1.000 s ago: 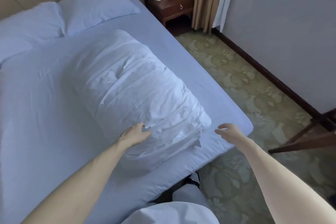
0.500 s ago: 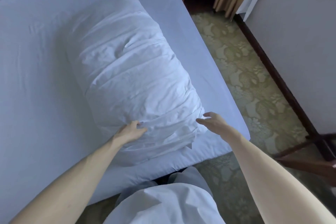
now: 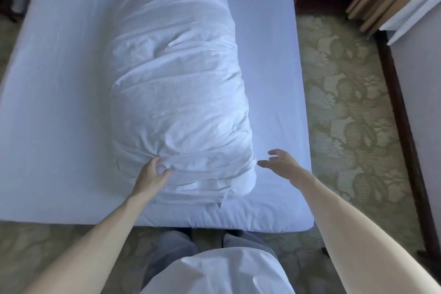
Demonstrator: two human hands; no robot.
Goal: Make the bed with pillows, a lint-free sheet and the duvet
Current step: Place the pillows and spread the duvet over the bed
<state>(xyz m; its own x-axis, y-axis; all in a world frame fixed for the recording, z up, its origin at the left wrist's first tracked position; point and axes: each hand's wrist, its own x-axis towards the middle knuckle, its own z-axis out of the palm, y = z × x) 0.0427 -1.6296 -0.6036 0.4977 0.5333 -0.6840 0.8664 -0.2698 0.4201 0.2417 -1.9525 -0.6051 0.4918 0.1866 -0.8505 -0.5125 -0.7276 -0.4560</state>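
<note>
Duvet, white, rumpled and folded into a long bundle, lies lengthwise on the smooth pale sheet at the middle of the bed, running from 12 o'clock to 6 o'clock. Your left hand pinches a bunch of fabric at its 7 o'clock corner, fingers curled into the cloth. Your right hand hovers just beside the 5 o'clock corner, fingers spread and loose, holding nothing.

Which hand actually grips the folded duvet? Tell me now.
The left hand: it pinches a fold at the near end of the duvet. The right hand hangs open beside it, gripping nothing.
</note>
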